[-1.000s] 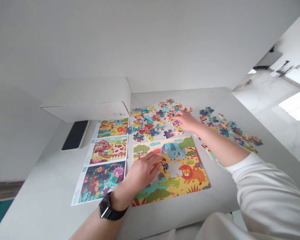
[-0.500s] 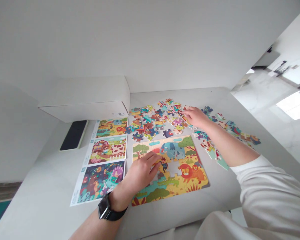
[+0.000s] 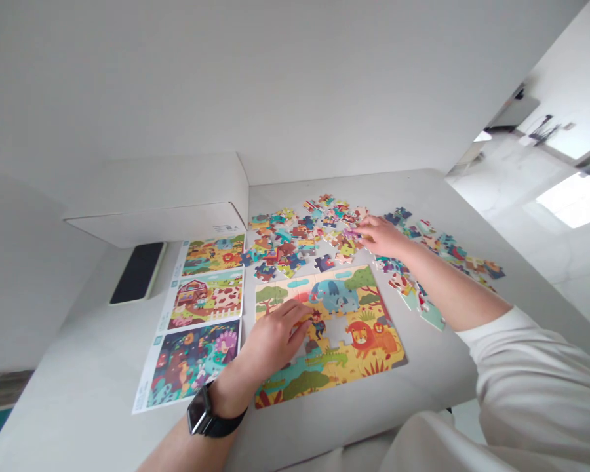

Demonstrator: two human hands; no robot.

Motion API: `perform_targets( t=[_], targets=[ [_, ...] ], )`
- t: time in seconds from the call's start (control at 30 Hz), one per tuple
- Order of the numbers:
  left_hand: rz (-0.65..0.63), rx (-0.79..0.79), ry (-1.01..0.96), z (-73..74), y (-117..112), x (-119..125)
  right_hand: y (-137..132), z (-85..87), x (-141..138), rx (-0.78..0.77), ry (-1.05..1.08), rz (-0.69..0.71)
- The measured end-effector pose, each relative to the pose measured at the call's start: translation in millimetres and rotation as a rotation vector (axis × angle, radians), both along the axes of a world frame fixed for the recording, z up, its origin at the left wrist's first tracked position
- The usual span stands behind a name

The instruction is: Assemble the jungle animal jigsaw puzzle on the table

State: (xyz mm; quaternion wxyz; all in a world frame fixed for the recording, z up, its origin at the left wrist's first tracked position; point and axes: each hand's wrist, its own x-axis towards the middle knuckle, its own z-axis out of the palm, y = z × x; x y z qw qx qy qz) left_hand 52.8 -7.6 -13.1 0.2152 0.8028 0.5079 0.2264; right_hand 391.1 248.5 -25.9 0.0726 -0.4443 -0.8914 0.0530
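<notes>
A jigsaw puzzle (image 3: 327,377) with elephants, lions and a crocodile lies flat on the table, mostly joined, with a gap near its middle. My left hand (image 3: 275,333) rests on the puzzle's left part, fingers loosely bent and thumb apart; I see nothing in it, and it hides what lies beneath. Over the heap of loose puzzle pieces (image 3: 299,229) behind the puzzle, my right hand (image 3: 381,236) has its fingertips pinched at a purple puzzle piece (image 3: 350,233). Whether that piece is lifted I cannot tell.
Left of the puzzle lies a reference sheet (image 3: 142,387) with three printed pictures. A phone (image 3: 137,272) lies farther left, before a white box (image 3: 152,223) at the wall. More loose pieces (image 3: 452,249) spread along the right, partly under my right forearm.
My right hand has shifted slightly down and toward me over the heap, its fingertips now at the purple piece. My left hand stays on the puzzle. The view has moved a little.
</notes>
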Motion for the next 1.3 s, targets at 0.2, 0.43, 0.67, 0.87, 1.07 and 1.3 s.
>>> perform_targets(
  t=[0.2, 0.43, 0.67, 0.87, 1.07, 1.3],
  targets=[
    [-0.003, 0.003, 0.012, -0.7, 0, -1, -3, 5.0, 2, 0.013, 0.057, 0.011],
    [0.004, -0.008, 0.003, 1.4, 0, 1, -27, 8.6, -10, -0.07, 0.16, 0.246],
    [-0.004, -0.002, 0.011, 0.5, 0, 0, -36, 8.2, -24, -0.062, 0.157, 0.274],
    [-0.003, 0.0, 0.016, 1.6, 0, 0, -30, 10.1, -18, 0.05, 0.129, -0.038],
    [-0.006, 0.002, 0.013, 1.0, 0, 1, -38, 1.9, -22, 0.077, 0.0, -0.174],
    [0.002, -0.012, 0.014, 2.2, 1, 0, -34, 4.7, -18, -0.036, 0.006, -0.141]
  ],
)
